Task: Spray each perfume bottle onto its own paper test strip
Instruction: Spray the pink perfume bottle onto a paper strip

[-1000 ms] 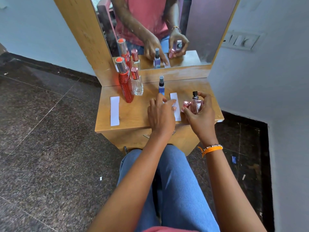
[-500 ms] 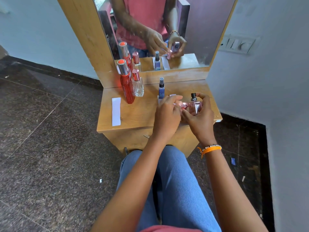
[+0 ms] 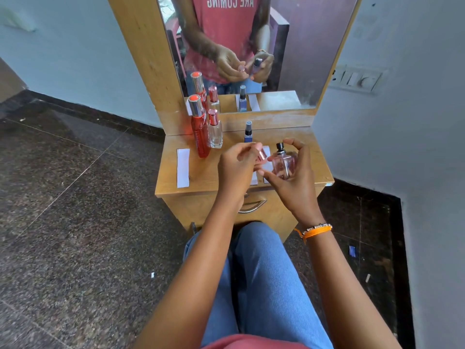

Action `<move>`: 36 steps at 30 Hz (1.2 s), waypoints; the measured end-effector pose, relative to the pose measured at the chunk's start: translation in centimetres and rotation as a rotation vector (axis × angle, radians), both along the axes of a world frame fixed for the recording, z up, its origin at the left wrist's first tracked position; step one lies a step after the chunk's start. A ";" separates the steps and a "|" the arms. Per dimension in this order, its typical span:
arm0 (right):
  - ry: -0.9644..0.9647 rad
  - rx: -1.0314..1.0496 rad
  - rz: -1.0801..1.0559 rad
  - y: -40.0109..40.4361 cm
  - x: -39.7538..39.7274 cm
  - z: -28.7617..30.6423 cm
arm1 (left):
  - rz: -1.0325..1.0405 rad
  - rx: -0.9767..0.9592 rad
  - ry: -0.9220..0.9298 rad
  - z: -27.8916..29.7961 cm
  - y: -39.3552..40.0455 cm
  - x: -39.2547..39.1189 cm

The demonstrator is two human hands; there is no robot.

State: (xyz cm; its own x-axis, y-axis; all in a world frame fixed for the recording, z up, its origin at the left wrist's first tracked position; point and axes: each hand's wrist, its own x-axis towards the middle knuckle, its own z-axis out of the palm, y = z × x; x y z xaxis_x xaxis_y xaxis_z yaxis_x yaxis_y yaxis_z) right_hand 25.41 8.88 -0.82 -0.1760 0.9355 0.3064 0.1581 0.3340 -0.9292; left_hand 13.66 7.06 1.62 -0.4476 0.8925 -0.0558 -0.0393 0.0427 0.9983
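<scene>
My right hand (image 3: 293, 183) grips a square pink perfume bottle (image 3: 283, 164) above the wooden table (image 3: 206, 172); its black spray nozzle is bare. My left hand (image 3: 236, 170) pinches the bottle's pink cap (image 3: 261, 155) just left of it. White paper strips (image 3: 267, 157) lie under my hands, mostly hidden. Another strip (image 3: 183, 168) lies at the table's left. At the back stand a tall red bottle (image 3: 200, 132), a clear bottle with a pink cap (image 3: 215, 131) and a small blue bottle (image 3: 248, 133).
A mirror (image 3: 254, 46) stands behind the table and reflects the bottles and hands. A wall with a switch plate (image 3: 357, 80) is close on the right. A drawer handle (image 3: 251, 206) sits below the table edge. My legs are in front of the table.
My left hand came off the strip, reached the pink bottle and drew its pink cap off to the left. My right hand has kept hold of the bottle, lifted slightly.
</scene>
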 end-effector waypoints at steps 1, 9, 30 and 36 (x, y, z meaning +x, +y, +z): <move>-0.003 0.009 0.020 -0.2 -0.2 -0.1 | 0.023 0.011 -0.076 0.3 0.1 -0.1; -0.034 0.136 0.057 -1.1 -1.0 -0.6 | -0.076 -0.009 -0.085 1.0 -0.5 0.3; 0.079 0.042 0.048 -1.5 -1.6 0.5 | -0.364 -0.149 -0.271 0.5 -1.8 -1.7; 0.263 -0.011 0.031 -0.9 -2.0 1.7 | -0.625 -0.183 -0.250 0.0 -2.6 -1.1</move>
State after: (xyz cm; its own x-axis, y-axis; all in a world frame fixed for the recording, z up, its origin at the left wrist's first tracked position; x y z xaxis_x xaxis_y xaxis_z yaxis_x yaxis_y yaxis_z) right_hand 23.45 7.96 0.83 -0.1203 0.9345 0.3351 -0.0997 0.3245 -0.9406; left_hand 12.53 4.49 1.59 0.1928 0.9449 -0.2647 -0.1799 0.2992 0.9371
